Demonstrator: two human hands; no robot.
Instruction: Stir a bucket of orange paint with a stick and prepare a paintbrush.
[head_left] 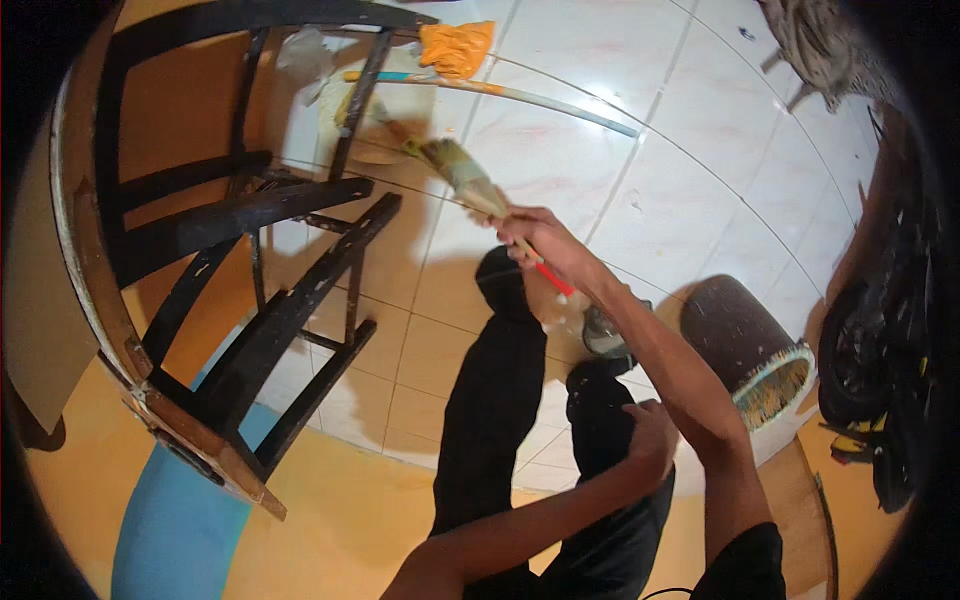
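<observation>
My right hand (pixel 540 240), arm stretched forward, is closed around a flat brush-like tool (pixel 460 175). The tool's wide greenish-grey and pale end points up and left, somewhat blurred, so its exact kind is unclear. A red handle end (pixel 553 280) sticks out below my fist. Beyond the tool's tip, a stained pale sheet (pixel 408 110) lies on the tiles. My left hand (pixel 655 440) is at my right knee (pixel 600 410), beneath the right forearm. Its back faces up and its fingers are mostly hidden.
Dark wooden furniture with slats and legs (pixel 250 215) stands at left. A long pole (pixel 540 97), an orange crumpled bag (pixel 458 50) and clear plastic (pixel 303 62) lie farther off. A paint-stained bucket (pixel 745 335) is tipped at right. Grey cloth (pixel 835 50) lies far right.
</observation>
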